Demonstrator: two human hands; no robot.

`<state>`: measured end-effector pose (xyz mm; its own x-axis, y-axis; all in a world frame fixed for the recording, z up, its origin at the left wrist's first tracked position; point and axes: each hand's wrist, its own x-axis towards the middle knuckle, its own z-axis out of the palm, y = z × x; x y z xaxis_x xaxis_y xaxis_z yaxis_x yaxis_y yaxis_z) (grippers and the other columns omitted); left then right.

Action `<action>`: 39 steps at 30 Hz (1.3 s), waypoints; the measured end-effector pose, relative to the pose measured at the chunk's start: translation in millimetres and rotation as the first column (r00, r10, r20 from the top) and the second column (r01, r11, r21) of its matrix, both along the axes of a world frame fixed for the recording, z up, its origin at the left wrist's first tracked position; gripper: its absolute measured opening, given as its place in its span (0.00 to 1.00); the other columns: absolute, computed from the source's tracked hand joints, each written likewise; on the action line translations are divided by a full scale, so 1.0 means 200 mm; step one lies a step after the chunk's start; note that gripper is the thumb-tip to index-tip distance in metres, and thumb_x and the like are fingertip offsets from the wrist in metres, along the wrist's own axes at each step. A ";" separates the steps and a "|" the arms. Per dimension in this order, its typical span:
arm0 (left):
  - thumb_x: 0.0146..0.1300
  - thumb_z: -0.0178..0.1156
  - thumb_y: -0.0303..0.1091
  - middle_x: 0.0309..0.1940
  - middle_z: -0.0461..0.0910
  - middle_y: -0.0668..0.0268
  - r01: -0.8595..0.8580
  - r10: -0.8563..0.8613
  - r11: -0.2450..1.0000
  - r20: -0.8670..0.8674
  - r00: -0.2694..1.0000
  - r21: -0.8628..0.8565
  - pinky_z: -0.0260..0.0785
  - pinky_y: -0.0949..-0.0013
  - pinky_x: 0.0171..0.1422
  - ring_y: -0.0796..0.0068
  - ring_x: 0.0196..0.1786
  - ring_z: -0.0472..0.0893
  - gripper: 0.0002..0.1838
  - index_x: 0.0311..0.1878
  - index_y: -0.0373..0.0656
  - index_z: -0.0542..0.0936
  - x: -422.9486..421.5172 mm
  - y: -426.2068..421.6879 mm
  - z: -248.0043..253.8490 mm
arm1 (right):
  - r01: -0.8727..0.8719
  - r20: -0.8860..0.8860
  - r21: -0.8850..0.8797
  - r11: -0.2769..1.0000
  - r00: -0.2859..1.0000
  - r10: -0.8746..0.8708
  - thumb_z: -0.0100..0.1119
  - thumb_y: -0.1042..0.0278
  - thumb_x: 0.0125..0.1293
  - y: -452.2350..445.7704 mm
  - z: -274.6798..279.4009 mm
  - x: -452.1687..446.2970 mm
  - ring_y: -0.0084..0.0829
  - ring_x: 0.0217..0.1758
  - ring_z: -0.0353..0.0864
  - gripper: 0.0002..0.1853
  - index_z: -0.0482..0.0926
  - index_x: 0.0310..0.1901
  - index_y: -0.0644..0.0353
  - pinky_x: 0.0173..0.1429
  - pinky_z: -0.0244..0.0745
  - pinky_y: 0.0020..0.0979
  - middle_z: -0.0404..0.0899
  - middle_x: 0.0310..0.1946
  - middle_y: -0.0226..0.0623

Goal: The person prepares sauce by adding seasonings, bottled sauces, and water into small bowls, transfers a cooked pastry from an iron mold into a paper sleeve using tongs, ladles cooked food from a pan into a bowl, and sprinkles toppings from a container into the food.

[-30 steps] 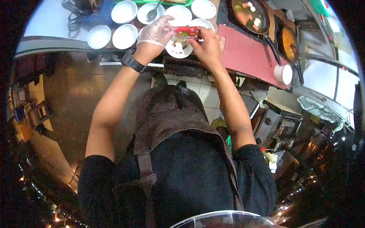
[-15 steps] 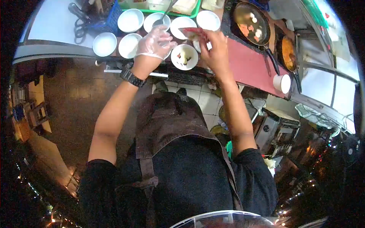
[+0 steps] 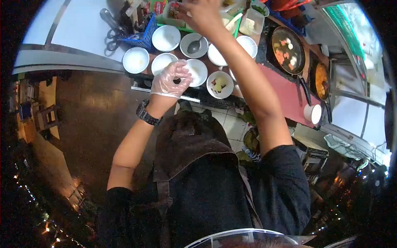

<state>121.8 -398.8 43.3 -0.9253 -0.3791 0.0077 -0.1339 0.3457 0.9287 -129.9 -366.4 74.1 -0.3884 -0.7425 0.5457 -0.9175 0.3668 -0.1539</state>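
My left hand (image 3: 171, 79), in a clear plastic glove, is curled with thumb and fingertips together over the edge of a white bowl (image 3: 197, 71). Whatever sits at its fingertips, if anything, cannot be made out. To its right stands a white bowl with pale and dark red bits (image 3: 220, 84) inside. My bare right hand (image 3: 203, 15) reaches across to the far side, slightly blurred and cut by the top edge. Its visible fingers are apart, beside a plastic container (image 3: 173, 21) with something red in it. A spoon (image 3: 193, 46) rests in another bowl.
More white bowls (image 3: 166, 38) stand around. A blue basket (image 3: 144, 40) is at the left, with black-handled scissors (image 3: 112, 41) beside it. At the right are a frying pan with food in liquid (image 3: 288, 51), a second pan (image 3: 321, 80) and a white cup (image 3: 313, 113).
My right hand has moved from above the food bowl to the far containers; the red packet it held is no longer seen in it. My left hand's fingers have curled together.
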 end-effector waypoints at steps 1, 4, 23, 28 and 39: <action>0.64 0.71 0.24 0.44 0.87 0.62 0.003 -0.003 1.000 0.000 1.000 -0.009 0.80 0.72 0.54 0.76 0.48 0.87 0.24 0.62 0.36 0.76 -0.01 0.00 0.02 | 0.044 0.074 0.058 0.997 0.996 -0.048 0.67 0.56 0.55 -0.11 0.03 0.02 0.47 0.62 0.67 0.17 0.90 0.47 0.47 0.61 0.65 0.49 0.73 0.61 0.43; 0.63 0.73 0.28 0.43 0.87 0.61 0.000 0.000 1.000 -0.003 1.000 -0.007 0.79 0.71 0.53 0.77 0.47 0.87 0.24 0.60 0.37 0.78 0.00 0.00 0.05 | 0.216 -0.189 0.079 0.973 0.962 -0.198 0.60 0.62 0.60 -0.34 -0.17 -0.08 0.47 0.59 0.70 0.15 0.89 0.43 0.59 0.59 0.67 0.46 0.76 0.56 0.46; 0.76 0.60 0.28 0.54 0.83 0.60 0.022 -0.011 0.750 -0.021 1.000 0.661 0.76 0.70 0.58 0.73 0.55 0.83 0.21 0.68 0.37 0.70 -0.46 0.17 -0.05 | 0.436 0.975 -0.142 0.889 0.217 0.049 0.71 0.71 0.57 0.84 -0.05 0.33 0.26 0.33 0.84 0.26 0.74 0.55 0.70 0.39 0.82 0.30 0.85 0.35 0.40; 0.73 0.64 0.27 0.46 0.84 0.62 0.090 -0.044 0.785 -0.090 0.995 0.613 0.77 0.74 0.53 0.78 0.48 0.83 0.21 0.65 0.36 0.73 -0.46 0.27 -0.16 | 0.399 0.969 -0.074 0.914 0.245 -0.028 0.70 0.70 0.62 1.06 -0.19 0.42 0.18 0.35 0.81 0.20 0.80 0.54 0.68 0.38 0.75 0.24 0.86 0.36 0.33; 0.73 0.64 0.27 0.40 0.82 0.69 -0.160 0.183 0.483 0.079 0.980 0.861 0.78 0.73 0.45 0.79 0.38 0.81 0.10 0.54 0.42 0.77 -0.28 0.02 -0.16 | -0.009 0.963 0.090 0.996 0.256 -0.084 0.75 0.51 0.61 0.77 0.11 0.24 0.23 0.28 0.83 0.21 0.89 0.43 0.63 0.37 0.78 0.32 0.87 0.28 0.36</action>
<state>65.4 -395.2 12.1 -0.8453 -0.3593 -0.3956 -0.0756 -0.6524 0.7541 -81.6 -212.1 97.0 -0.6203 -0.7239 -0.3020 -0.0892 0.4477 -0.8897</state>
